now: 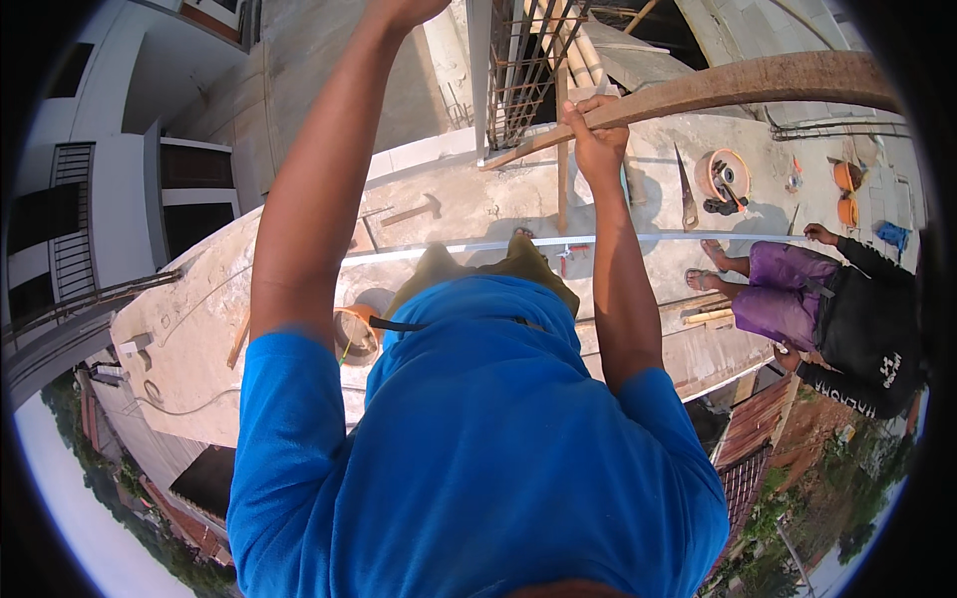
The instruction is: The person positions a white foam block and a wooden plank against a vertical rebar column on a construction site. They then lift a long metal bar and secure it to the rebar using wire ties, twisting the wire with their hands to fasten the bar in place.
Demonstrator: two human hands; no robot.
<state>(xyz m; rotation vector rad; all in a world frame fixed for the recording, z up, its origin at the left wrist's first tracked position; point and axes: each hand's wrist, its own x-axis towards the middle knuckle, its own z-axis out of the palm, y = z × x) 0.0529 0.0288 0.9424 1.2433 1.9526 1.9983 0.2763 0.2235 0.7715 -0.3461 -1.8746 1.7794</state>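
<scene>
My right hand (pixel 600 142) is closed round a long brown wooden plank (pixel 758 82), near its narrow end. The plank appears to run out to the upper right, bent by the lens. My left arm reaches far up, and my left hand (pixel 407 10) is cut off by the upper edge, its fingers out of sight. Between my hands stands an upright pale grey board or post (pixel 478 75). A rebar cage (pixel 533 75) rises right beside it. The plank's tip is close to the foot of that post.
On the concrete slab lie a hammer (pixel 414 212), a handsaw (pixel 686 187) and a long silvery bar (pixel 638 238). Orange buckets (pixel 738 164) with tools stand right; another bucket (pixel 357 331) is beside me. A co-worker in black and purple (pixel 857 309) is at the right, near the slab's edge.
</scene>
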